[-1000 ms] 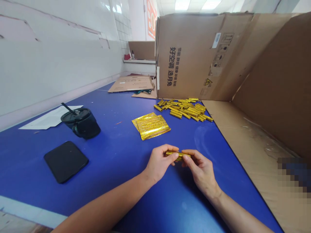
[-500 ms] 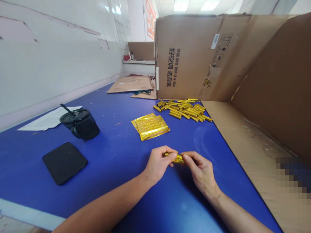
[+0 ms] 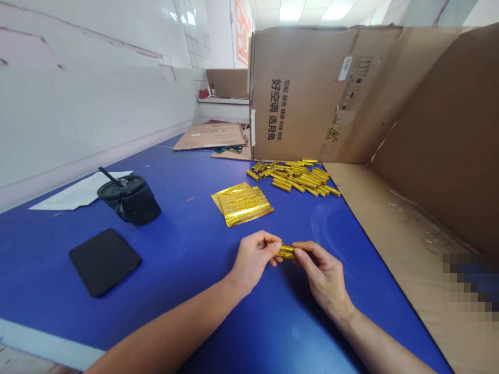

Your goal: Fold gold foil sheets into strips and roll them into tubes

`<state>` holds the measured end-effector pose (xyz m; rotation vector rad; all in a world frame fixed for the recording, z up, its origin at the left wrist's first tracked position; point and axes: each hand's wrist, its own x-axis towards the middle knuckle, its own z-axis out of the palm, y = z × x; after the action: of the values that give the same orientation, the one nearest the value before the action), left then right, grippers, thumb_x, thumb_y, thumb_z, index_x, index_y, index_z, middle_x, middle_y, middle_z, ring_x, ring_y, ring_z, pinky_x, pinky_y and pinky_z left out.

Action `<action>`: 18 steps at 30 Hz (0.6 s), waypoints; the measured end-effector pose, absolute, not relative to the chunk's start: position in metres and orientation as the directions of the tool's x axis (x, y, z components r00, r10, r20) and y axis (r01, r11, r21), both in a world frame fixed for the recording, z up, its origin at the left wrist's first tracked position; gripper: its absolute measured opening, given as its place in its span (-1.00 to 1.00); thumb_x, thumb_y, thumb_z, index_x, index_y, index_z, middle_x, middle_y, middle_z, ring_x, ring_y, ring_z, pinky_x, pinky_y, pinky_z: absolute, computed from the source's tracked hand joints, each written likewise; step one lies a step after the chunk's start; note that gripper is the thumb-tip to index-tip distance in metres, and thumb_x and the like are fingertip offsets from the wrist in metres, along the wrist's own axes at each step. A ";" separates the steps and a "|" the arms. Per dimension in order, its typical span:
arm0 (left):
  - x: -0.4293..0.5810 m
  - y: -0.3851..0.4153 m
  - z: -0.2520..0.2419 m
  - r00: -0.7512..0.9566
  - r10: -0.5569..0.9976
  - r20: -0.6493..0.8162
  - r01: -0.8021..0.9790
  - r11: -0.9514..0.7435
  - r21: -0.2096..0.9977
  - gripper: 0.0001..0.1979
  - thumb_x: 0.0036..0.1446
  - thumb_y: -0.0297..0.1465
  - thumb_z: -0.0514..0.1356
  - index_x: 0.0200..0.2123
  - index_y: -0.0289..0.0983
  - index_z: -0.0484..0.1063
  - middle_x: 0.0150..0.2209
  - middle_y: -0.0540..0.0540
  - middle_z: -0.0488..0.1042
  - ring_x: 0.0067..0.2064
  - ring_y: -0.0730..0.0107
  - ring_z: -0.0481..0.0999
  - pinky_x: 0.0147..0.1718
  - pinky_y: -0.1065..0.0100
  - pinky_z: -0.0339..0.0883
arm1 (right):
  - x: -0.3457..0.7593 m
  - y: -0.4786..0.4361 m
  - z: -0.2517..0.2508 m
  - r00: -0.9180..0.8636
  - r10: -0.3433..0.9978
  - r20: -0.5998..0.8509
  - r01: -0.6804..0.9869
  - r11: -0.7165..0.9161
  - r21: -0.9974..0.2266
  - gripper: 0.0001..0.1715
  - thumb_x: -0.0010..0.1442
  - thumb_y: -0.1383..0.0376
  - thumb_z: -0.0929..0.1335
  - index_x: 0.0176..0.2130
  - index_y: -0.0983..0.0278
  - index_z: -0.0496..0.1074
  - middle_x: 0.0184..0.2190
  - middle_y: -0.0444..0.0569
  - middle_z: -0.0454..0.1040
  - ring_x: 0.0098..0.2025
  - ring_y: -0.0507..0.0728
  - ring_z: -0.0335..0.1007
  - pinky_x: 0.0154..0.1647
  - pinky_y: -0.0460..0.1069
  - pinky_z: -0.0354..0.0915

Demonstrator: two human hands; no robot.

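Between my two hands, just above the blue table [image 3: 202, 259], is a small roll of shiny gold foil [image 3: 287, 252]. My left hand [image 3: 255, 259] pinches its left end between thumb and fingers. The right end sits in the pinch of my right hand [image 3: 322, 272]. The parts of the roll under my fingertips are hidden. Beyond my hands lie flat gold foil sheets [image 3: 247, 205], overlapping, with a pattern pressed into them. Farther back is a heap of rolled gold foil tubes [image 3: 300, 177] against a cardboard box.
The large cardboard box [image 3: 307, 93] stands at the back, with cardboard [image 3: 390, 223] along the right edge. At left are a dark lidded mug [image 3: 136, 200], a black flat pad [image 3: 105, 262] and white paper [image 3: 74, 192]. Flattened cardboard [image 3: 210, 136] lies farther back.
The foil between my hands looks narrower and more tightly rolled. My left fingers have shifted slightly along it, and my right hand has barely moved.
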<state>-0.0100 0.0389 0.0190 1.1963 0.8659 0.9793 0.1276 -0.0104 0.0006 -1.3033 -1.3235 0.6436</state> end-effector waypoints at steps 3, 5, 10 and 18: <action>-0.010 0.039 0.020 0.340 0.941 -0.009 -0.137 0.058 0.989 -0.83 -0.14 -0.37 0.21 -0.48 -0.39 0.37 -0.59 -0.04 0.40 -0.56 0.52 0.36 -0.58 0.48 0.24 | 0.128 -0.010 -0.001 0.205 0.932 0.297 0.297 0.230 -0.927 -0.79 0.06 0.23 0.29 -0.27 0.26 0.39 -0.44 -0.06 0.44 -0.45 0.06 0.34 -0.40 -0.04 0.30; -0.010 0.039 0.020 0.336 0.942 -0.011 -0.155 0.067 0.986 -0.81 -0.15 -0.37 0.21 -0.44 -0.38 0.37 -0.56 -0.04 0.41 -0.56 0.51 0.37 -0.58 0.48 0.24 | 0.128 -0.009 -0.001 0.194 0.930 0.311 0.307 0.243 -0.920 -0.81 0.07 0.23 0.28 -0.31 0.26 0.40 -0.47 -0.07 0.43 -0.46 0.05 0.33 -0.41 -0.05 0.29; -0.010 0.040 0.019 0.324 0.946 -0.011 -0.158 0.066 0.985 -0.84 -0.14 -0.38 0.20 -0.50 -0.38 0.35 -0.59 -0.04 0.40 -0.57 0.50 0.38 -0.58 0.47 0.25 | 0.129 -0.010 0.001 0.205 0.918 0.340 0.335 0.261 -0.905 -0.80 0.09 0.23 0.26 -0.36 0.26 0.42 -0.53 -0.08 0.41 -0.50 0.04 0.31 -0.44 -0.06 0.27; -0.011 0.039 0.019 0.325 0.946 -0.003 -0.104 0.039 0.994 -0.83 -0.11 -0.36 0.19 -0.54 -0.37 0.34 -0.68 0.01 0.34 -0.63 0.54 0.33 -0.62 0.50 0.21 | 0.127 -0.012 0.004 0.125 0.920 0.371 0.375 0.303 -0.876 -0.83 0.09 0.25 0.27 -0.40 0.25 0.42 -0.50 -0.08 0.39 -0.50 0.03 0.29 -0.45 -0.07 0.24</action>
<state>-0.0112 0.0393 0.0194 1.2529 0.8974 0.9992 0.1270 -0.0120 0.0035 -1.2686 -1.4551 0.6149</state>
